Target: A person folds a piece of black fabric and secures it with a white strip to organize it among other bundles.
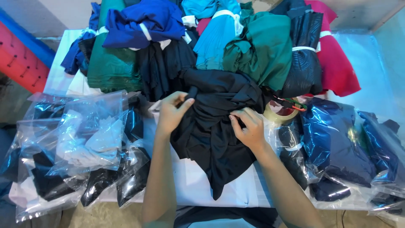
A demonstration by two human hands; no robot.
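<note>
A crumpled black cloth [211, 131] lies in the middle of the white bench [190, 185], spread from the pile at the back down toward the near edge. The left hand [173, 112] pinches a rolled fold at its upper edge, fingers [185, 103] closed on the fabric. The right hand [249, 126] presses on the cloth's right side, fingers curled into the folds. Just beside that hand sits a roll of tape [278, 114]. Bundled garments [236, 42] in blue, green, teal and red heap behind. Clear plastic bags [84, 139] of dark cloth lie left and right.
</note>
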